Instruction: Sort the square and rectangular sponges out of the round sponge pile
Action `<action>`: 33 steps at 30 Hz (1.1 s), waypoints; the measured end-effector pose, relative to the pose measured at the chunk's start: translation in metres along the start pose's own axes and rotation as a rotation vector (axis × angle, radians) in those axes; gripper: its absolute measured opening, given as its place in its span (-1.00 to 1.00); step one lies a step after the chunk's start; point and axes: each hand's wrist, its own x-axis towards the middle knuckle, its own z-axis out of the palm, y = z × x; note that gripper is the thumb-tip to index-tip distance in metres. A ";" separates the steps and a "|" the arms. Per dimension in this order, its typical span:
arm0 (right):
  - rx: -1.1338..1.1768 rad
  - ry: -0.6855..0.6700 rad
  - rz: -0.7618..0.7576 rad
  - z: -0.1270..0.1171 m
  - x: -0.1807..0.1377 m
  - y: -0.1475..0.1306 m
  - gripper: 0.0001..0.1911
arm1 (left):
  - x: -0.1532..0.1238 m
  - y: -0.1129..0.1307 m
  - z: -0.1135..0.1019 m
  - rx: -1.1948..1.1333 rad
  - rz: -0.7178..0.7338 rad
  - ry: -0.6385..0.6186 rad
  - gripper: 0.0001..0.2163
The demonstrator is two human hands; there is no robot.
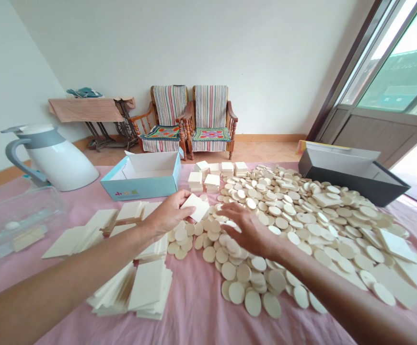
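In the head view, my left hand (170, 213) pinches a small cream square tile (196, 207) between thumb and fingers, above the left edge of the pile. My right hand (248, 229) reaches over a wide heap of cream round discs (287, 206), its fingers apart and bent a little; nothing shows in its grip. Whether its fingertips touch the discs I cannot tell. Below my left hand lie a few loose discs (180, 235). Larger square tiles (149, 285) are stacked in front of and beneath my left forearm. Small square tiles (212, 181) stand in short stacks beyond my hands.
A light blue open box (144, 188) stands behind my left hand, and a black open box (352, 178) behind the heap at right. At far left are a white jug (63, 160) and a clear plastic container (17, 223). A pink cloth (194, 306) covers the surface.
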 end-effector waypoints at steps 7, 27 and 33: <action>-0.432 -0.031 0.490 -0.013 0.015 0.069 -0.32 | 0.001 -0.002 -0.005 0.047 0.040 -0.013 -0.65; -0.318 -0.074 0.343 -0.031 0.008 0.076 -0.73 | 0.030 -0.023 0.003 0.056 -0.084 -0.078 -0.68; -0.342 -0.270 0.253 -0.021 0.026 0.098 -0.42 | 0.034 -0.020 0.010 0.024 -0.123 -0.111 -0.66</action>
